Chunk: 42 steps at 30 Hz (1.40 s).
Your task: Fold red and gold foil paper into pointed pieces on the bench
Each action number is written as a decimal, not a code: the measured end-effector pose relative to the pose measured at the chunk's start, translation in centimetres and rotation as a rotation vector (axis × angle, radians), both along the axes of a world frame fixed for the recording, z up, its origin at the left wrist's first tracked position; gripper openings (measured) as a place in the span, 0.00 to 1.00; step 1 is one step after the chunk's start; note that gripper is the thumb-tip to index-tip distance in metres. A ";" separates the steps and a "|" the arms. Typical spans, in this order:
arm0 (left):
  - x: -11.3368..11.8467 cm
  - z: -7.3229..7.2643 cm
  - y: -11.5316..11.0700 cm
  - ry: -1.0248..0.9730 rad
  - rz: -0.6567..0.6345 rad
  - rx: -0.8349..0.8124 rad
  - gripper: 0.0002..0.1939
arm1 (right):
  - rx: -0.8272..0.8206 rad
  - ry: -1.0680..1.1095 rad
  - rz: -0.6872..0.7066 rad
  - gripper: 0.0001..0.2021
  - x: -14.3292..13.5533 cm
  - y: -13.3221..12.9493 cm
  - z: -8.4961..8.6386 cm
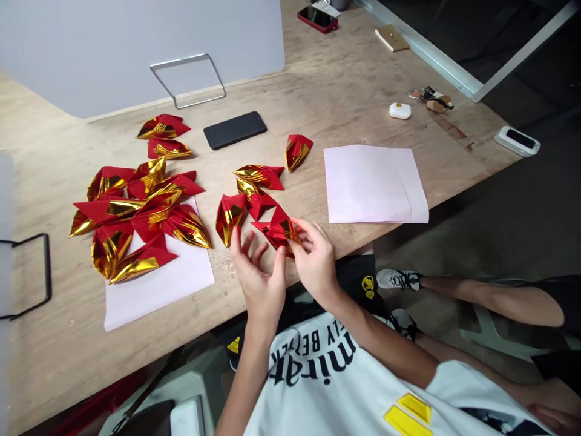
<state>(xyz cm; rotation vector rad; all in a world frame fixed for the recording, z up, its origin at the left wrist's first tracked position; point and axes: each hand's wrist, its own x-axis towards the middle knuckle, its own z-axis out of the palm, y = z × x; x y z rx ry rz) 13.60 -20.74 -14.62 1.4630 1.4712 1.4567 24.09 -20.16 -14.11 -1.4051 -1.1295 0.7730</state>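
My right hand point(315, 257) pinches a red and gold folded paper piece point(278, 227) by its right side, over the table's front edge. Beside it, my left hand point(261, 275) has its fingers spread and curved, the thumb close to that piece; whether the thumb touches it I cannot tell. Just past my left index fingertip lies another folded paper piece point(229, 213). Two more, one of them a shiny folded piece point(258, 175), overlap behind. Off to the right sits a single folded piece point(298, 150). A pile of such pieces point(145, 206) covers part of a pale sheet point(158, 284) on the left.
A black phone point(235, 129) lies behind the pieces, near a grey panel point(181, 36) with a wire stand. On the right are pale pink paper point(374, 184), a white case point(400, 111), keys point(429, 95) and a white device point(517, 140). Another person's leg point(490, 297) shows below.
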 end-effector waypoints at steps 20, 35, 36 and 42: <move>0.5 0.3 -0.4 0.143 0.070 0.041 0.24 | 0.248 -0.715 -0.008 0.14 0.1 0.9 -0.5; -0.6 -0.1 0.6 0.199 0.223 -0.026 0.18 | 0.175 -0.251 0.098 0.25 -0.6 -0.5 0.2; -0.9 0.0 0.7 0.207 0.215 -0.031 0.17 | 0.144 -0.136 0.131 0.29 -0.4 -0.5 0.1; -2.2 0.7 1.2 0.216 0.155 -0.016 0.12 | 0.019 0.149 0.254 0.26 1.3 0.4 -0.2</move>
